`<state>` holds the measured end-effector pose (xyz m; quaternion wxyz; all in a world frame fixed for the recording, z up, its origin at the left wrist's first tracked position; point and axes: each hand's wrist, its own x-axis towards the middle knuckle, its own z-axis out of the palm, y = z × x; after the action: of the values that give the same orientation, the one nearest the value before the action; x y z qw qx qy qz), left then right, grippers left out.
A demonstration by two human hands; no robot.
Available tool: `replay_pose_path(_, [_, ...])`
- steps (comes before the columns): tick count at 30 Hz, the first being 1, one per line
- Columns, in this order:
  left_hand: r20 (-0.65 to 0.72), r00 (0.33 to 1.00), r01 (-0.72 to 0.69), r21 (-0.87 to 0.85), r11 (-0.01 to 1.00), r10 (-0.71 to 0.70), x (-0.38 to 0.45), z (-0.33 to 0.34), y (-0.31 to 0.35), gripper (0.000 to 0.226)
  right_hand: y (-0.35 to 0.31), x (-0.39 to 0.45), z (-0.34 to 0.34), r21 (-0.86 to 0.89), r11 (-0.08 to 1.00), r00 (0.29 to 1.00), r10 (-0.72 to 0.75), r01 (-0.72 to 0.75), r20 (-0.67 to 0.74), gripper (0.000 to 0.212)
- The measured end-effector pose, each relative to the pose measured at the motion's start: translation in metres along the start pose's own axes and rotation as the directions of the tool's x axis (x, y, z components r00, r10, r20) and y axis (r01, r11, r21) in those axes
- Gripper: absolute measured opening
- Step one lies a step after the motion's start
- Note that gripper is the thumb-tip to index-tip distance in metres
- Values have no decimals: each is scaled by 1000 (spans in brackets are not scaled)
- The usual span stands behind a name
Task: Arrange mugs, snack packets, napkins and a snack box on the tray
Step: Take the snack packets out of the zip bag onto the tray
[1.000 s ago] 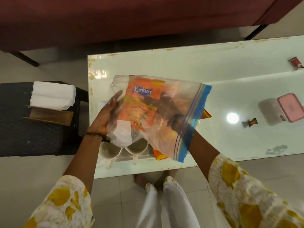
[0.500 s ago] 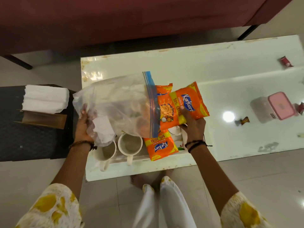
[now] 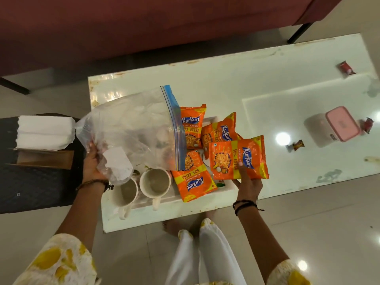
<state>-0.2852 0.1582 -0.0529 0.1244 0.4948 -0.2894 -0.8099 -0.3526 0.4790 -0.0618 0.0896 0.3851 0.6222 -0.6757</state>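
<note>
My left hand (image 3: 92, 165) grips a clear zip bag (image 3: 133, 130) with a blue seal, lifted over the left of the white tray (image 3: 226, 192). My right hand (image 3: 247, 182) holds an orange Kurkure packet (image 3: 238, 159) by its near edge, above the tray's right side. Three more orange packets lie on the tray: one at the back (image 3: 192, 126), one beside it (image 3: 221, 132), one at the front (image 3: 193, 179). Two white mugs (image 3: 125, 192) (image 3: 155, 183) stand at the tray's near left, partly under the bag.
A stack of white napkins (image 3: 45, 132) rests on a dark stool at the left. A snack box with a pink lid (image 3: 337, 126) sits on the white table (image 3: 267, 79) at the right, with small wrapped sweets (image 3: 296, 145) (image 3: 346, 67) around it. A maroon sofa is behind.
The bag swung left and now looks nearly empty. Packets that were inside it lie on the tray, and my right hand has brought one packet down to the right.
</note>
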Motion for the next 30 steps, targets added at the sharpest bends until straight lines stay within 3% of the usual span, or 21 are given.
replay_pose_path(7, [10,999,31,-20,999,-31,5,-1,-5,48,23,-2,-2,-193,978,997,68,-74,-37,42])
replay_pose_path(12, [2,1000,8,43,999,-8,8,-1,-7,47,29,2,6,-304,939,977,104,-157,-185,48])
replay_pose_path(16, [60,996,69,-40,997,-67,-1,12,-8,49,30,-1,8,-285,929,945,153,-237,-288,66])
replay_pose_path(19, [100,990,97,4,995,-97,-13,25,-6,95,27,-15,14,-379,891,944,138,-251,-301,85])
replay_pose_path(20, [100,990,104,2,995,-104,-15,29,-6,104,24,-24,18,-390,898,961,108,-204,-256,86])
replay_pose_path(22, [96,990,108,-16,994,-106,-19,37,-9,101,16,-43,27,-296,953,998,68,-63,7,79])
replay_pose_path(24, [119,986,117,-5,993,-116,-29,43,-14,76,4,-66,39,-316,947,921,178,-64,346,61])
replay_pose_path(26, [142,974,196,-156,968,-174,-34,44,-22,22,-6,-84,48,-302,925,771,362,-230,524,45])
replay_pose_path(28, [154,974,212,-337,917,-169,-42,49,-28,33,-14,-98,55,-174,849,653,500,-498,569,46])
replay_pose_path(30, [138,988,119,-353,928,-74,-47,56,-32,34,-19,-104,60,-2,753,601,528,-658,600,30])
